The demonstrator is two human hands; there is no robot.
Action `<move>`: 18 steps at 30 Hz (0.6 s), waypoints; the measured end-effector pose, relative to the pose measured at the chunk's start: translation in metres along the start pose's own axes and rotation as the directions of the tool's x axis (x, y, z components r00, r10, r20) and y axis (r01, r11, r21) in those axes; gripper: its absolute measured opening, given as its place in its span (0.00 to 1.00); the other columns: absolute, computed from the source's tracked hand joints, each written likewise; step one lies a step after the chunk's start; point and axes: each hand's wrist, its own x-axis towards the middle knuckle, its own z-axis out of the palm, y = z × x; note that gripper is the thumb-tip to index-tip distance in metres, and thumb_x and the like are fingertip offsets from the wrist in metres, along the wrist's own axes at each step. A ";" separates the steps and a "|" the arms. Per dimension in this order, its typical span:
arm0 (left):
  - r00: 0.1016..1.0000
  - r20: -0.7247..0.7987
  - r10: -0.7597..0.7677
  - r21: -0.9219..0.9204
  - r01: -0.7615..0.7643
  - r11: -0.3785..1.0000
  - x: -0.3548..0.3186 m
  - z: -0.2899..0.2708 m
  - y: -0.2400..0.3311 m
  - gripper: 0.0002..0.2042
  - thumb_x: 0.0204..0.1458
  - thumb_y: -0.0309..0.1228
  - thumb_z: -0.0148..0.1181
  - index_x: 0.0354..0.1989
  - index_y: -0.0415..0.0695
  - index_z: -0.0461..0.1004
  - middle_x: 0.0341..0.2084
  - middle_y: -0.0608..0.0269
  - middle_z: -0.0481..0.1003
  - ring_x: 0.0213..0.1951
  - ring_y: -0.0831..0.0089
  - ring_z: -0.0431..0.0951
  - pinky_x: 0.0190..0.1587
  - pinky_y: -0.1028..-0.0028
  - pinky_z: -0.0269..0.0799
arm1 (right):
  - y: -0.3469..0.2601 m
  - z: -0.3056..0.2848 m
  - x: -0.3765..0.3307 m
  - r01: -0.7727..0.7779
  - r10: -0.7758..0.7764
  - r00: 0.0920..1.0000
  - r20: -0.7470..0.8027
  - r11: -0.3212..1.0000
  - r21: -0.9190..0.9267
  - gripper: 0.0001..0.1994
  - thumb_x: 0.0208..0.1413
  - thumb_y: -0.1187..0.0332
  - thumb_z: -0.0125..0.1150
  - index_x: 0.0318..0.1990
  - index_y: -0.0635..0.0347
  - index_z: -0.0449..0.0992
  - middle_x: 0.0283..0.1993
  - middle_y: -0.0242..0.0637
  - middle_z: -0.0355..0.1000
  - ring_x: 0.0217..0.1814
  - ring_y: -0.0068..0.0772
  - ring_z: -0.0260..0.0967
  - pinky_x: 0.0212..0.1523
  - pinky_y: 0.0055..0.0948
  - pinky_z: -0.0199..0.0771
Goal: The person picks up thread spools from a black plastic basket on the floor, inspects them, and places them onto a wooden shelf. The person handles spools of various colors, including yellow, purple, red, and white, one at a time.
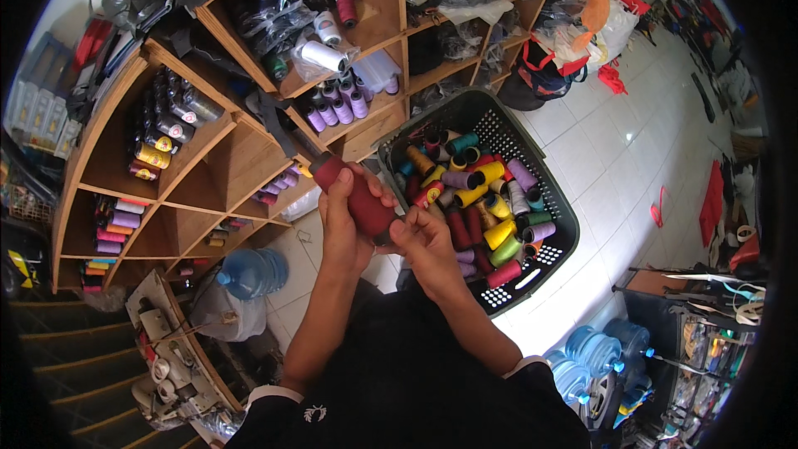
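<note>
A large dark red thread spool (359,202) is tilted in front of me, its top toward the shelf. My left hand (347,220) is wrapped round its side and lower part. At the spool's lower right end, my right hand (422,241) has thumb and fingers pinched together; whatever lies between them is too small to make out. Just beyond my right hand stands a dark green perforated basket (563,199), holding many thread spools in yellow, purple, red, green and white.
Ahead and left rises a wooden cubby shelf (237,162) with purple spools (341,106) and plastic bags. A blue water jug (252,273) stands on the floor at left, near a sewing machine (170,374). More blue jugs (592,353) sit at lower right. Red scraps (711,204) lie on white tiles.
</note>
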 end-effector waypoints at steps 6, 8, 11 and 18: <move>0.998 -0.055 0.022 -0.064 -0.025 0.998 0.002 -0.002 0.002 0.13 0.58 0.41 0.48 0.38 0.44 0.64 0.25 0.61 0.68 0.31 0.68 0.72 0.38 0.66 0.72 | -0.009 0.021 -0.008 0.380 -0.483 0.874 0.056 0.608 -0.697 0.12 0.49 0.72 0.66 0.35 0.62 0.68 0.43 0.36 0.66 0.43 0.24 0.67 0.44 0.26 0.73; 0.999 -0.008 0.032 -0.076 -0.033 0.997 0.001 -0.003 0.008 0.13 0.56 0.41 0.50 0.38 0.43 0.64 0.29 0.58 0.70 0.36 0.65 0.74 0.42 0.64 0.72 | -0.008 0.017 -0.008 0.438 -0.501 0.863 0.066 0.676 -0.593 0.14 0.46 0.73 0.68 0.38 0.63 0.69 0.46 0.38 0.65 0.45 0.25 0.66 0.44 0.25 0.71; 0.996 0.070 0.046 -0.052 -0.042 0.998 -0.007 0.001 0.016 0.16 0.49 0.42 0.56 0.37 0.43 0.66 0.40 0.52 0.71 0.47 0.58 0.72 0.49 0.58 0.69 | -0.019 0.015 -0.009 0.505 -0.532 0.831 0.162 0.602 -0.618 0.16 0.44 0.75 0.69 0.41 0.63 0.71 0.47 0.39 0.66 0.46 0.26 0.66 0.44 0.25 0.70; 0.953 0.287 0.092 -0.053 -0.081 0.995 -0.007 0.002 0.016 0.20 0.38 0.41 0.59 0.37 0.41 0.67 0.56 0.44 0.63 0.59 0.48 0.62 0.60 0.51 0.58 | -0.054 0.038 -0.005 0.528 -0.533 0.802 0.270 0.421 -0.738 0.12 0.43 0.77 0.68 0.38 0.63 0.77 0.36 0.37 0.70 0.38 0.28 0.70 0.39 0.24 0.69</move>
